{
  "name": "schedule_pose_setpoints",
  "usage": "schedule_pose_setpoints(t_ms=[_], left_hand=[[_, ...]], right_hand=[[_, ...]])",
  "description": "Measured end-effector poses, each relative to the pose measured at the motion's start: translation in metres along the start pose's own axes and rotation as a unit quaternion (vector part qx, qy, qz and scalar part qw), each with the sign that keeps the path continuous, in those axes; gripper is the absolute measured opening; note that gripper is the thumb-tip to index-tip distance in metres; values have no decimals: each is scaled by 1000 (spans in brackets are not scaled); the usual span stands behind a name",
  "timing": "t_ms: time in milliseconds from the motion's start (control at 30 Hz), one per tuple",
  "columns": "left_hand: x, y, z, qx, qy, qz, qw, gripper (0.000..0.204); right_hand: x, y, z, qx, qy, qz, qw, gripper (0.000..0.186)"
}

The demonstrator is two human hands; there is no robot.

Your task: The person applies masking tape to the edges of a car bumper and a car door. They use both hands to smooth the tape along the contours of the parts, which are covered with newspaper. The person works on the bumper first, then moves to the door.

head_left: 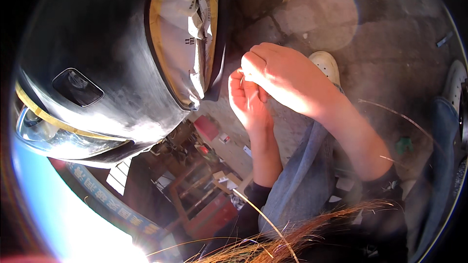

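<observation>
My right hand (281,80) is closed, its fingers pressed together at the fingertips of my left hand (246,97), whose fingers are curled beneath it; what they hold, if anything, is hidden. Both hands are just right of a dark, scuffed car body panel (112,29). An opening in the car is covered with white masking paper (173,9) with printing on it, edged with yellow tape (157,29), its near tip close to my hands. At the left is a clear light lens (58,136) with yellow tape (78,126) along its upper edge.
My jeans (302,175) and white clogs (323,63) are below me on paved ground (317,14), with another shoe (453,83) at the right edge. Beyond the car are a red item (206,126), clutter and a wooden frame (195,199). Strands of hair (292,234) cross the lower view.
</observation>
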State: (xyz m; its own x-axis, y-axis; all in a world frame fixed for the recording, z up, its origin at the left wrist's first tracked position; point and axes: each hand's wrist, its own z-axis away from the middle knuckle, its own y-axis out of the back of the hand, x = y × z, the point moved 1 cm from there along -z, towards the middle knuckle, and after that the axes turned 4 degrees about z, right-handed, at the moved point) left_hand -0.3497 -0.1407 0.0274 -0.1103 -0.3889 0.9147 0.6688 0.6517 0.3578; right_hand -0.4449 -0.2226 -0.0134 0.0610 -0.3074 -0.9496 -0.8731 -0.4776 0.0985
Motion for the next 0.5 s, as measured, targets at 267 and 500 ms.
schedule_pose_setpoints(t_ms=[267,500], left_hand=[[-12,29,-15,21,-30,-227,973,35],[56,8,-27,16,-291,-402,868,62]], right_hand=[[-6,11,-66,119,-46,-219,967,17],[-20,-4,-118,146,-11,-300,943,16]])
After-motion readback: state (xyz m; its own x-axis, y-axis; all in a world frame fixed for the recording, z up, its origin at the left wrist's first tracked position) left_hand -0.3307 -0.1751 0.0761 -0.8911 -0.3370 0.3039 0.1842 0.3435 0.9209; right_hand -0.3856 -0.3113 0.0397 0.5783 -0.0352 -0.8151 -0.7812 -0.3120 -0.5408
